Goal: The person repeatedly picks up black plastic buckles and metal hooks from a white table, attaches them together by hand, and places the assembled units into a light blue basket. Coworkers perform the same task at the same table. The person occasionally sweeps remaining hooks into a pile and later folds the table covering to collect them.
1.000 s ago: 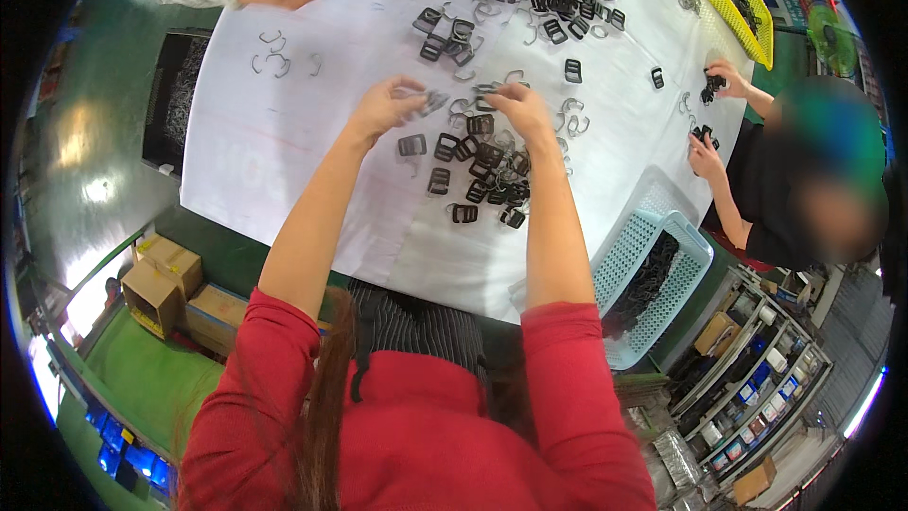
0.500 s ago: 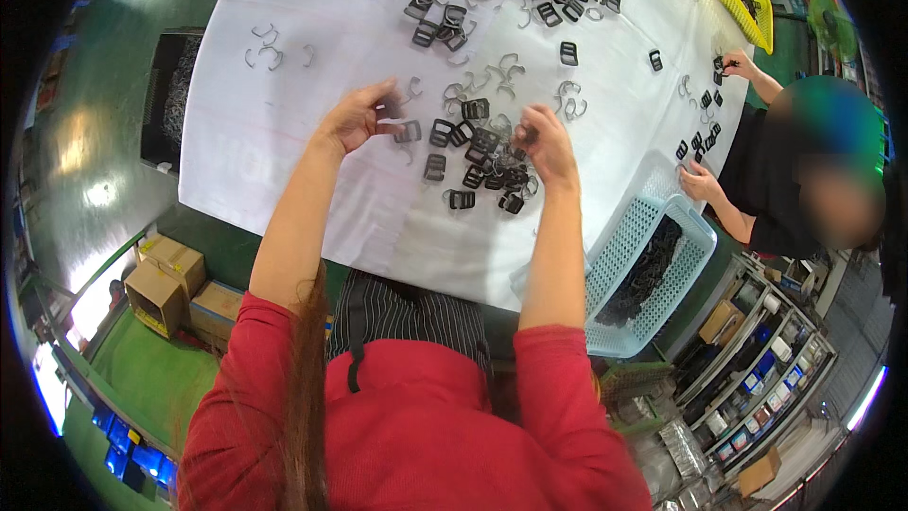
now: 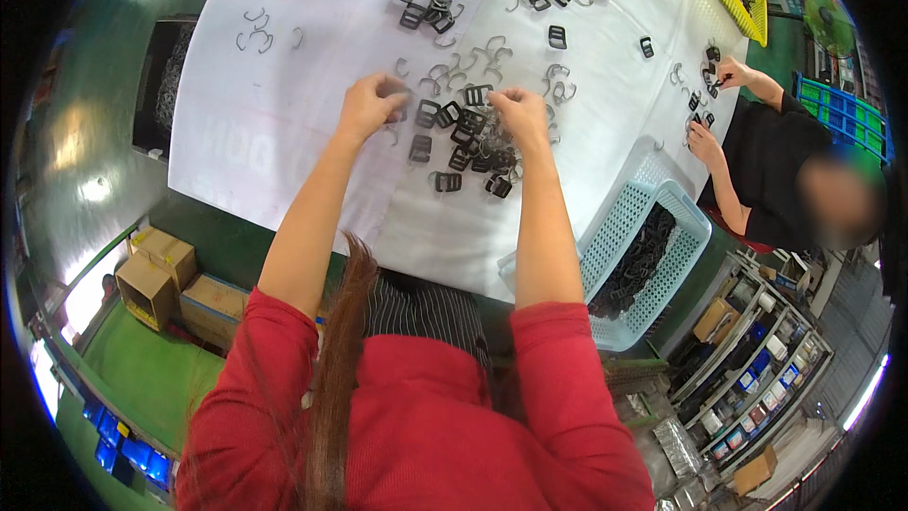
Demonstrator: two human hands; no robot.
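The upper half of the frame is filled by a white-covered tabletop, and a pale blue basket of dark parts is set at its right edge, beside a second person seated at the right. At centre frame a cluster of black buckles is spread on the cloth, with more buckles and bent wire clips scattered toward the top. The left hand is curled shut on a small piece at the cluster's left edge, while the right hand is closed over buckles at its right edge.
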